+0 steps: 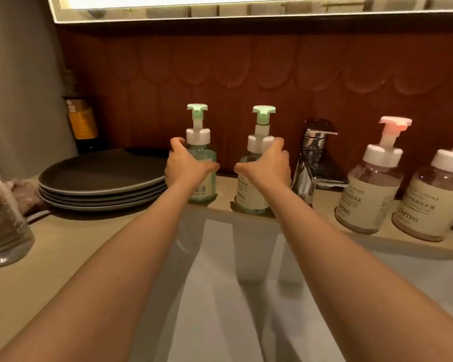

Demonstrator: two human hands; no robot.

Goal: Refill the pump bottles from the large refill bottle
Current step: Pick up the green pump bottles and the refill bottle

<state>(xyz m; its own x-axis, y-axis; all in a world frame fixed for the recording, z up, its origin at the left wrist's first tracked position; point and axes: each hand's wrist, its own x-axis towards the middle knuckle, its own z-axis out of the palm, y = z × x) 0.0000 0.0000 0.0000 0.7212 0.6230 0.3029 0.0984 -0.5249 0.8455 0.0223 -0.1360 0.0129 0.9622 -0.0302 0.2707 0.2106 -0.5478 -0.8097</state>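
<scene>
Left hand (183, 163) grips left green pump bottle (202, 163), right hand (268, 163) grips right green pump bottle (251, 189) (both upright on tabletop (71, 241)). Hands hide most of each bottle; rightmost pink bottle (434, 199) cut off by frame edge.

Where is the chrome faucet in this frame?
In the head view, the faucet stands on the ledge behind the sink, right of centre, between the right-hand green-pump bottle and the nearer pink-pump bottle.
</scene>
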